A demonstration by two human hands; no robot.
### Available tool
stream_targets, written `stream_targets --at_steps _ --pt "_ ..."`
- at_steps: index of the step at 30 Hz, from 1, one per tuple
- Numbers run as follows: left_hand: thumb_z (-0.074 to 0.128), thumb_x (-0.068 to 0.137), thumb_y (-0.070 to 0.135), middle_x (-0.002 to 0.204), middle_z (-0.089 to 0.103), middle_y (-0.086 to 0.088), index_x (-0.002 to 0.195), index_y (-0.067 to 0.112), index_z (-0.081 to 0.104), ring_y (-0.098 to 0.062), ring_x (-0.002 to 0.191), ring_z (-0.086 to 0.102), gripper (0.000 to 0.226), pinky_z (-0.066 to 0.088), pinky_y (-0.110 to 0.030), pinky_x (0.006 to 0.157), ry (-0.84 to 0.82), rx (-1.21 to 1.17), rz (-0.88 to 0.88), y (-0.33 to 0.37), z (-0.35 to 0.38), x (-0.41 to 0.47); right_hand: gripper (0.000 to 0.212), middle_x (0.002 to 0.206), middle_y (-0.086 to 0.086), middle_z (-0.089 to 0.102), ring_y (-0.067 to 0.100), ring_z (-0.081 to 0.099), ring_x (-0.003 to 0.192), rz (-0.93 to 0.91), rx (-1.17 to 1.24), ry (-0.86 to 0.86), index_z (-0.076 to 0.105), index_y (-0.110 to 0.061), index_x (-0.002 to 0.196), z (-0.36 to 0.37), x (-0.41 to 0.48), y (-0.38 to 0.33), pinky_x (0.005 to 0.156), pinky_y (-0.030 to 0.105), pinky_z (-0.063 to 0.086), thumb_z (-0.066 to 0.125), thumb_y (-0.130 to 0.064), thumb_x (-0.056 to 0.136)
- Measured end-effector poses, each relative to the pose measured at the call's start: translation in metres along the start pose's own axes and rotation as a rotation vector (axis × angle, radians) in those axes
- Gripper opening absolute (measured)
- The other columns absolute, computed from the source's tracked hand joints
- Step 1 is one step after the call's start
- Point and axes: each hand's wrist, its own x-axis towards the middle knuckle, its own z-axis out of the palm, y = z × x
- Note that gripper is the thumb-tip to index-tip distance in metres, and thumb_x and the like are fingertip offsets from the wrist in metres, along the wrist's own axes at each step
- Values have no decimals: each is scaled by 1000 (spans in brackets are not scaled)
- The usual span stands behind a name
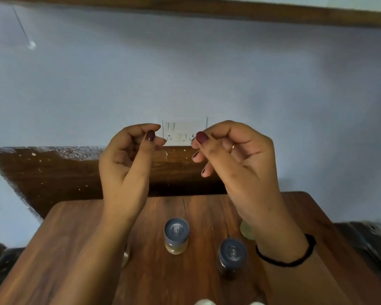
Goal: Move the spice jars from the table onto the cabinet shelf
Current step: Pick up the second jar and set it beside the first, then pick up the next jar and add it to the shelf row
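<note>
Left hand (pixel 128 166) and right hand (pixel 238 164) were raised, apart, fingers curled in, gripping nothing. Beneath them, on the table (pixel 75 249), stood two upright spice jars. The pale-powder jar (pixel 176 236) was central; the dark-filled jar (pixel 231 258) was nearer, to its right, not touching. Both were small clear cylinders with round grey-blue lids. The tabletop was brown, smooth, grained wood. The forearms partly hid two more jars, contents unclear.
</note>
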Motion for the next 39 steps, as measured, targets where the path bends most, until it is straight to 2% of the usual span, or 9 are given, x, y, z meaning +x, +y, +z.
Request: stream_targets --at_steps 8,16,18,20,24,27,29,35,39 --pt "58 98 12 97 72 -5 114 8 65 -13 95 71 18 56 -27 87 -83 11 -65 -27 21 -48 21 79 9 68 31 65 75 116 -138 48 71 -7 91 -35 -44 39 54 47 56 63 -26 88" --pt "57 98 14 99 72 -7 113 11 66 -16 97 71 18 56 -28 87 -207 22 -143 -49 46 -83 10 75 9 69 21 64 65 191 -192 105 71 -5 89 -70 -78 61 56 39 57 66 -14 90" --pt "55 98 21 101 71 -5 115 13 65 -16 98 71 21 56 -28 88 -254 24 -147 -55 49 -92 13 75 6 70 16 65 65 205 -209 118 70 -7 90 -77 -89 65 58 31 57 67 -19 89" --pt "53 97 24 103 71 -3 114 16 63 -13 99 70 22 57 -27 88 -303 40 -157 -61 51 -102 18 78 4 70 17 67 69 216 -232 108 69 -10 90 -81 -101 72 62 34 59 66 -28 88" --pt "52 97 23 109 71 0 114 16 64 -14 104 69 22 57 -32 90 -385 99 -190 -79 49 -124 13 79 -13 68 11 66 73 350 -193 49 65 -32 84 -85 -128 90 67 28 59 67 -44 86" --pt "52 96 25 109 70 2 114 17 66 -16 104 68 24 56 -30 90 -469 158 -236 -90 43 -141 13 78 8 66 25 63 69 313 -217 17 69 -7 87 -86 -147 96 59 42 56 68 -19 90" --pt "54 94 27 108 71 5 112 20 67 -15 104 68 23 54 -26 88 -504 158 -291 -95 36 -152 10 79 10 66 27 61 67 355 -175 11 69 3 90 -87 -157 99 54 44 54 68 -7 88" --pt "58 91 27 104 72 7 108 16 70 -13 100 68 24 52 -22 84 -575 222 -385 -112 14 -190 8 85 9 67 27 63 71 434 -160 -113 71 0 93 -81 -183 114 59 43 55 69 3 86" --pt "60 89 35 105 70 16 109 27 69 -10 100 68 23 54 -25 83 -613 341 -429 -123 -3 -210 15 89 8 69 21 66 77 513 -211 -202 71 -3 97 -77 -201 126 66 37 58 70 2 84"
